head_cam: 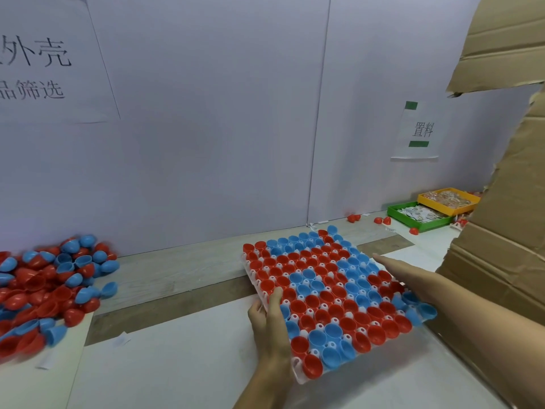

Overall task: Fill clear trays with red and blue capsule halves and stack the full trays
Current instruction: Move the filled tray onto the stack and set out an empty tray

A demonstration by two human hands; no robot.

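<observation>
The left hand (269, 317) grips the near-left edge of the clear plastic tray packed with red and blue capsule halves (327, 293), thumb on top among the cups and fingers curled under the rim. The right hand (396, 268) lies flat along the tray's right side, fingers straight and pointing toward the wall, pressing or steadying rather than pinching (whether the thumb hooks under the rim is hidden). The tray sits tilted over the white work surface (177, 364), near the middle, and looks full — nearly every pocket holds a cup, open side up.

It should be light, but the thin tray will likely flex if lifted by one edge, and the halves merely sit in their pockets — a tilt or a jolt could spill them. A few blue halves at the right edge already lean out of line. The safest hold is probably both hands under opposite rims, keeping it level.

Further left lies the loose heap of red and blue capsule halves (50, 287); to the right stands a brown corrugated cardboard box (501, 231), and beyond it a green bin (418, 216) and a yellow bin (448, 199) by the wall.
</observation>
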